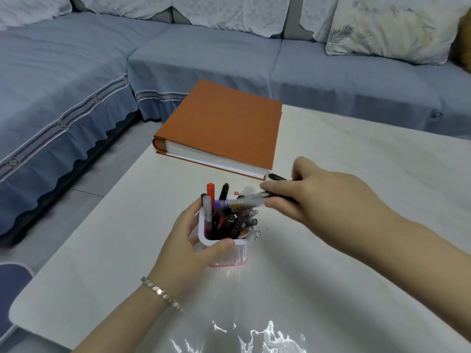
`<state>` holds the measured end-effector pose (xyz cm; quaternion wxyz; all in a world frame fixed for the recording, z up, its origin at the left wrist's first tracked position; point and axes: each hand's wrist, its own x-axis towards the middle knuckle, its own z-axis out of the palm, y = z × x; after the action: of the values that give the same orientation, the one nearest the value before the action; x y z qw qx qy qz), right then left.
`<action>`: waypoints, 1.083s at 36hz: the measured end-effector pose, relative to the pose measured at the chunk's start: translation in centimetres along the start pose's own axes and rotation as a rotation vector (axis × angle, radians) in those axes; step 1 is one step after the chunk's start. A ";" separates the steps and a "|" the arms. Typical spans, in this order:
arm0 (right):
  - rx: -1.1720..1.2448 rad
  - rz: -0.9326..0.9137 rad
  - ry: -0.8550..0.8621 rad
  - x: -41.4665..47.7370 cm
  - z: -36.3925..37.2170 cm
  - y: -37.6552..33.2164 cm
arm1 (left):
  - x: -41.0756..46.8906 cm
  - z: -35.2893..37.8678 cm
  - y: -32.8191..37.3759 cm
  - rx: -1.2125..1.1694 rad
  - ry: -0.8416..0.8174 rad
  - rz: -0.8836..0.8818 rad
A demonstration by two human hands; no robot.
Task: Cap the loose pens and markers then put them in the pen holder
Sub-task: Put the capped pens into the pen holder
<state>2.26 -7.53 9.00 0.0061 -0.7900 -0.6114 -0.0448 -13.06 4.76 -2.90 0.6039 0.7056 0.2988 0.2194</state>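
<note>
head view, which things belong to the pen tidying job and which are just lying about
Job: clear white-rimmed plastic pen holder gripped by left hand; silver marker with purple end in right hand; black pen partly hidden behind that hand.
Lying about: thick orange hardcover book; blue sofa; leaf-print cushion.

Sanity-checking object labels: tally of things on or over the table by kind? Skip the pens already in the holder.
pen holder: 1
orange album: 1
pens outside the holder: 2 (grey pen in the right hand, black pen by the album's corner)
Total: 4
</note>
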 end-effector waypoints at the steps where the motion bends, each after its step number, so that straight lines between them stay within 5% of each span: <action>1: -0.037 -0.017 -0.027 0.3 -0.1 -0.1 | 0.0 0.0 -0.1 -0.001 -0.003 0.000; 8: -0.030 -0.091 -0.146 3.0 0.7 -2.0 | -0.1 0.0 0.0 -0.048 -0.025 0.030; 18: 0.419 0.064 0.318 4.3 4.8 -4.2 | 0.0 0.1 0.5 -0.042 -0.033 0.060; 22: 0.456 -0.005 -0.030 4.1 5.1 -5.2 | 0.0 0.1 0.6 -0.046 -0.020 0.054; 25: 0.381 -0.037 -0.120 4.0 5.4 -5.7 | 0.3 0.1 0.5 -0.011 -0.016 0.048; 29: 0.869 0.136 0.221 4.3 4.6 -3.5 | 0.3 -0.3 -0.2 0.001 -0.012 0.008; 32: 0.738 0.374 0.476 4.8 6.7 0.3 | 0.2 -0.5 -0.5 0.037 -0.009 -0.004; 37: 0.366 0.447 0.003 4.1 14.1 4.7 | 0.2 -0.4 -0.2 0.058 -0.011 0.004; 39: 0.257 0.415 -0.052 3.2 16.0 5.0 | 0.2 -0.4 -0.2 0.058 -0.011 0.009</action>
<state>8.91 -4.67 -6.45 0.1000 -0.8924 -0.4365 0.0559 -13.20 5.21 -3.08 0.5838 0.7254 0.2987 0.2093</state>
